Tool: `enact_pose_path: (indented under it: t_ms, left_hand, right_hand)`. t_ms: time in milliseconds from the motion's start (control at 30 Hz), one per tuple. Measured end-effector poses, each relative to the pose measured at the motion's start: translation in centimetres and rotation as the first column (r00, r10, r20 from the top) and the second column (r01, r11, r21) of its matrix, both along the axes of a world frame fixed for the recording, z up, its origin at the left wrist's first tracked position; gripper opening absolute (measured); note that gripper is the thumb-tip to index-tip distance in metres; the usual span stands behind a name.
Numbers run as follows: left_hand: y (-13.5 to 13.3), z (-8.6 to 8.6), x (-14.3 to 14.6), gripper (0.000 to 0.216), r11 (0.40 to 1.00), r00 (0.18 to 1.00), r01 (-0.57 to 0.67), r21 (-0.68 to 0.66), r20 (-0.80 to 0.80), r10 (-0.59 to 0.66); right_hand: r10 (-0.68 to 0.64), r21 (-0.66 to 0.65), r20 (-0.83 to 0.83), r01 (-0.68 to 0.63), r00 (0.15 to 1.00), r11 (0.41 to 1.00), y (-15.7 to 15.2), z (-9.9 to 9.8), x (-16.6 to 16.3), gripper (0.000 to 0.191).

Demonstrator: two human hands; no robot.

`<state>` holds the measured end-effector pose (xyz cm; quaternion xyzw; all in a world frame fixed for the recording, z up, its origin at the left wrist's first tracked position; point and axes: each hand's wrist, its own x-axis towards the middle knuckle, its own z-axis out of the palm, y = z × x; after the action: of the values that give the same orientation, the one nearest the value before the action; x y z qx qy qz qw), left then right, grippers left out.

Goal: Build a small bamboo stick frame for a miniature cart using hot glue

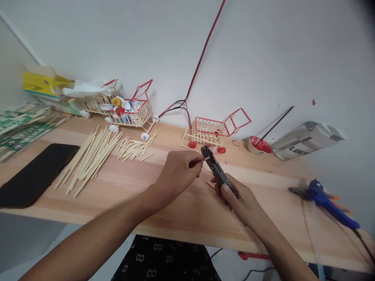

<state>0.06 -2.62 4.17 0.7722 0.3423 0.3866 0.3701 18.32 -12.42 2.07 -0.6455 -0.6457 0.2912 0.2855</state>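
Fingers of the left hand (182, 168) pinch a thin wooden stick (206, 159) — its tip at the head of the dark pliers (215, 168); the right hand (240, 197) wraps its fingers around the handles; just beyond stands a red-rimmed miniature cart (208, 136); loose sticks (91, 158) lie to the left.

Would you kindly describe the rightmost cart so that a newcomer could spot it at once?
Find the table, then look beyond the left hand and right hand. A stick cart stands there. Its visible wheels are red; those on the carts to its left are white.
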Motion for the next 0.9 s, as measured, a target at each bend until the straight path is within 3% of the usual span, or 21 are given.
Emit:
enact_pose_path:
  t_ms: [367,633,900]
  left_hand:
    - [-0.05,-0.23,0.0,0.021,0.984,0.989,-0.063,0.169,-0.12,0.084]
    - [-0.38,-0.5,-0.25,0.023,0.977,0.997,-0.072,0.202,-0.011,0.075]
    - [-0.81,-0.14,-0.19,0.021,0.975,0.998,-0.054,0.218,-0.025,0.061]
  right_hand:
    - [-0.03,0.046,0.089,0.026,0.996,0.999,0.04,-0.22,-0.46,0.031]
    - [-0.073,0.096,0.191,0.055,0.979,0.994,0.03,0.16,-0.86,0.035]
    - [-0.094,0.14,0.226,0.063,0.97,0.988,-0.11,-0.28,-0.54,0.035]
